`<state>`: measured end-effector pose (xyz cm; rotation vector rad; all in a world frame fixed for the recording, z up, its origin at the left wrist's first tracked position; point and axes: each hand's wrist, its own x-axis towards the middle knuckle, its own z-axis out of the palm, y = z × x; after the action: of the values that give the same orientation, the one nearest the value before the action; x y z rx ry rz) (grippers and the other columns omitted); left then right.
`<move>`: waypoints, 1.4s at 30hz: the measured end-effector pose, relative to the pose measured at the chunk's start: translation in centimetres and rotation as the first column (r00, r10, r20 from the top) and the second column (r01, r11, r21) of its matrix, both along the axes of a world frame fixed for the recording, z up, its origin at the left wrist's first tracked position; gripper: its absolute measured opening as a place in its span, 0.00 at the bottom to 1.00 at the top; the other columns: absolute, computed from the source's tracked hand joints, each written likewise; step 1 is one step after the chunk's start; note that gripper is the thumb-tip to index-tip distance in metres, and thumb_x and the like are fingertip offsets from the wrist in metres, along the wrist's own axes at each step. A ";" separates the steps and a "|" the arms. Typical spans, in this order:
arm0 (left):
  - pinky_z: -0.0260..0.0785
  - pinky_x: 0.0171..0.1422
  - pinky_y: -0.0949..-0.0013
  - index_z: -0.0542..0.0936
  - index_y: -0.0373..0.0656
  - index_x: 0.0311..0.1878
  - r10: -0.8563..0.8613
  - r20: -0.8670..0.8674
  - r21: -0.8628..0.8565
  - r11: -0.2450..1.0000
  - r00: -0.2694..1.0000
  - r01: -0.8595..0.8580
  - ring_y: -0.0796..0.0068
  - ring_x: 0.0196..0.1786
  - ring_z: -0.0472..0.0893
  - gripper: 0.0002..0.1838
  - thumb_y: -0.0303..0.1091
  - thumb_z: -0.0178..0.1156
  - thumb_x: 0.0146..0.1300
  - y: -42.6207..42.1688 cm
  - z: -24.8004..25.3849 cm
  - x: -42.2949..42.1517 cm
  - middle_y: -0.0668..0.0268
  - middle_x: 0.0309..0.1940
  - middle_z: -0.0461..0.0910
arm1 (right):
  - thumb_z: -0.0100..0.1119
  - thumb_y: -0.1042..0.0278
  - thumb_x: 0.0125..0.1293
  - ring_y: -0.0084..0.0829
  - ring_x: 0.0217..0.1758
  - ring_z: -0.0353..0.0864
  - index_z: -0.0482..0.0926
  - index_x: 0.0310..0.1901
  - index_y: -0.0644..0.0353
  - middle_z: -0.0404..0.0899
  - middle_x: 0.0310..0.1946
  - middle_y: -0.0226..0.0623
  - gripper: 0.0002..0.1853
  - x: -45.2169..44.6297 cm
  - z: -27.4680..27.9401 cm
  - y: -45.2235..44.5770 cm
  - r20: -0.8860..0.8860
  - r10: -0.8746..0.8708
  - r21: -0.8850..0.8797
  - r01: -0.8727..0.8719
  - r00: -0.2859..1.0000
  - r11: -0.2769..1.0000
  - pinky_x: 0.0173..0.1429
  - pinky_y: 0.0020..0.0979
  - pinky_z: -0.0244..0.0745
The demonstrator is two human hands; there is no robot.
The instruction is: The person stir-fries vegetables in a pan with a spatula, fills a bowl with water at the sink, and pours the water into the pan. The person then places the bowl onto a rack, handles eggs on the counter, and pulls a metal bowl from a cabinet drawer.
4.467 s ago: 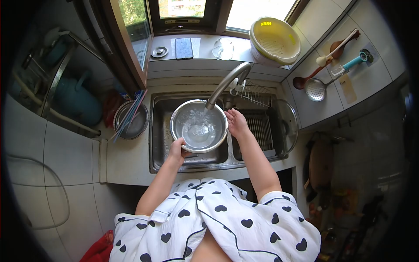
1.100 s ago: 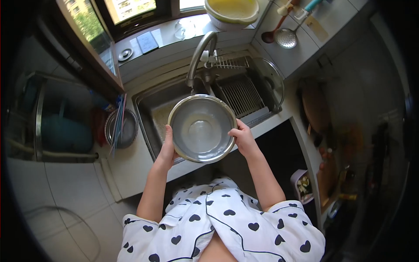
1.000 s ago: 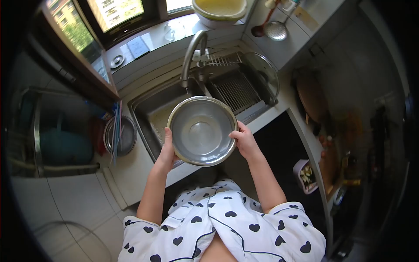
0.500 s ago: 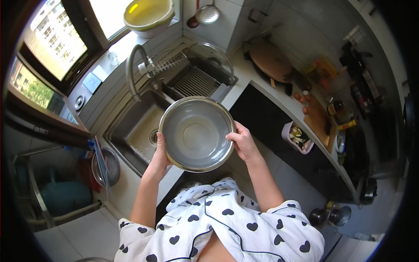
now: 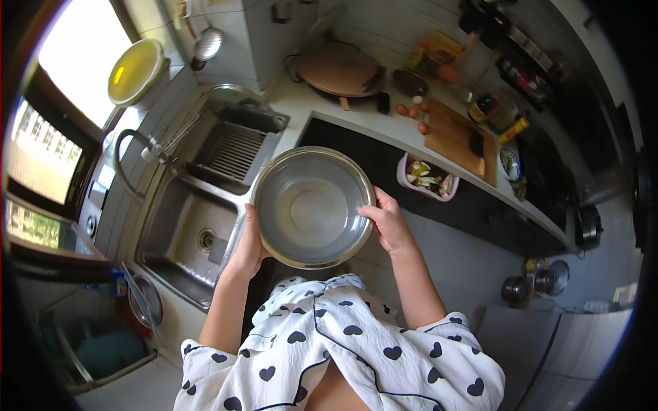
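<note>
A round metal bowl [image 5: 312, 205] with a shiny rim is held level in front of my body, between both hands. Clear liquid, apparently water, seems to lie in it. My left hand [image 5: 249, 241] grips the rim on the left, thumb up along the side. On the right side my right hand [image 5: 388, 220] clasps the rim, its thumb over the edge. The fingers beneath the bowl are mostly hidden. Left of the bowl lies the sink [image 5: 154, 240] with its drain, under a curved faucet [image 5: 123, 154].
Along the counter to the right are a round brown lidded pan [image 5: 340, 68], several eggs [image 5: 412, 111] and a wooden cutting board [image 5: 456, 140]. A pink bin [image 5: 404, 175] of food scraps hangs on the cabinet front. A yellow bowl [image 5: 137, 72] sits on the windowsill.
The view has turned to the right, so the sink and window sit further left and the counter has come nearer the middle. Both hands still hold the bowl.
</note>
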<state>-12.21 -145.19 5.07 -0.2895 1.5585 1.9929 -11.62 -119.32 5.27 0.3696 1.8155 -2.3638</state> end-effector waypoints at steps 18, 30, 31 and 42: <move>0.69 0.57 0.68 0.57 0.46 0.68 -0.466 0.037 0.024 0.885 0.884 0.465 0.71 0.58 0.72 0.43 0.71 0.26 0.61 22.3 0.0 -6.6 0.62 0.59 0.69 | 0.52 0.79 0.50 0.12 0.21 0.65 0.74 0.47 0.65 0.72 0.26 0.24 0.19 6.3 0.3 18.0 0.039 -0.525 0.041 0.523 0.850 0.851 0.23 0.15 0.59; 0.60 0.64 0.63 0.52 0.45 0.70 -0.854 -0.102 -0.091 0.519 0.511 0.850 0.66 0.62 0.67 0.46 0.72 0.21 0.59 36.6 -0.4 -17.0 0.57 0.62 0.64 | 0.51 0.79 0.49 0.15 0.25 0.65 0.72 0.51 0.66 0.72 0.29 0.25 0.23 4.3 0.0 25.9 0.044 -0.828 0.029 0.827 0.560 0.561 0.26 0.18 0.59; 0.62 0.63 0.62 0.51 0.45 0.70 -0.885 -0.114 -0.137 0.464 0.451 0.875 0.65 0.60 0.69 0.48 0.74 0.20 0.57 37.8 0.1 -17.6 0.57 0.62 0.65 | 0.51 0.79 0.49 0.15 0.24 0.65 0.72 0.51 0.66 0.72 0.29 0.26 0.23 4.1 0.0 26.6 0.031 -0.845 0.018 0.845 0.533 0.534 0.26 0.18 0.59; 0.70 0.39 0.73 0.62 0.36 0.62 -0.927 -0.195 -0.370 0.373 0.321 0.851 0.75 0.40 0.75 0.45 0.71 0.25 0.62 50.5 3.3 -18.3 0.57 0.47 0.71 | 0.53 0.78 0.49 0.18 0.30 0.72 0.73 0.50 0.67 0.76 0.32 0.30 0.23 5.3 1.2 33.9 0.089 -0.944 0.003 0.948 0.317 0.319 0.33 0.20 0.66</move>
<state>-30.51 -94.70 8.32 0.8295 1.5836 0.9657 -6.34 -85.40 6.48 2.0216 1.6707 -2.9051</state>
